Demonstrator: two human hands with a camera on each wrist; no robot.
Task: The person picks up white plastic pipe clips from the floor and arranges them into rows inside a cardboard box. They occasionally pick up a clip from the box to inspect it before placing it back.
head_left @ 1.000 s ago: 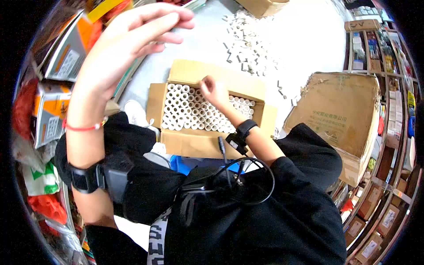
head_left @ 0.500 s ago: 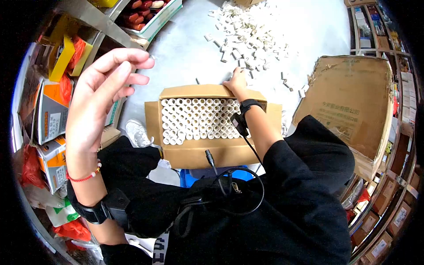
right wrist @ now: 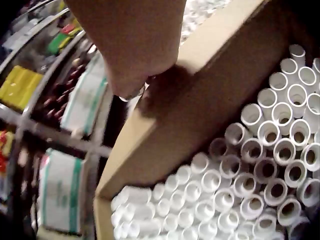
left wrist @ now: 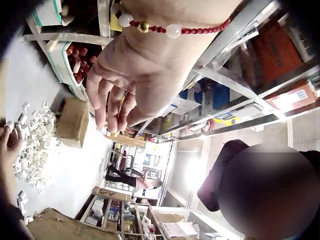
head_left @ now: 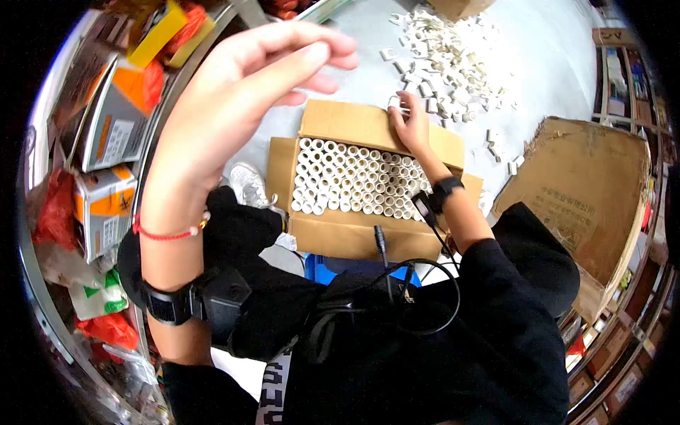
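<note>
My right hand [head_left: 414, 127] is over the far flap of a cardboard box [head_left: 368, 234], pinching a white pipe fitting [head_left: 394, 103] between thumb and fingers. Rows of white tubular fittings [head_left: 340, 177] stand on end inside that box, their round openings facing up. The right wrist view shows these fittings [right wrist: 250, 205] close up, and the hand [right wrist: 135, 75] above the box's edge. My left hand [head_left: 241, 99] is raised in the air at the left, fingers loosely bent and holding nothing; the left wrist view shows its palm [left wrist: 145, 75].
A loose pile of white fittings [head_left: 453, 64] lies on the floor beyond the box. A large worn cardboard carton [head_left: 577, 191] leans at the right, beside shelves [head_left: 623, 92]. Packed cartons [head_left: 117, 120] line the left. Farther off, a person [left wrist: 132, 180] appears in the left wrist view.
My right hand went from over the box out toward the pile, and is now back at the far flap with a fitting. The left hand stays raised; the head view has shifted.
</note>
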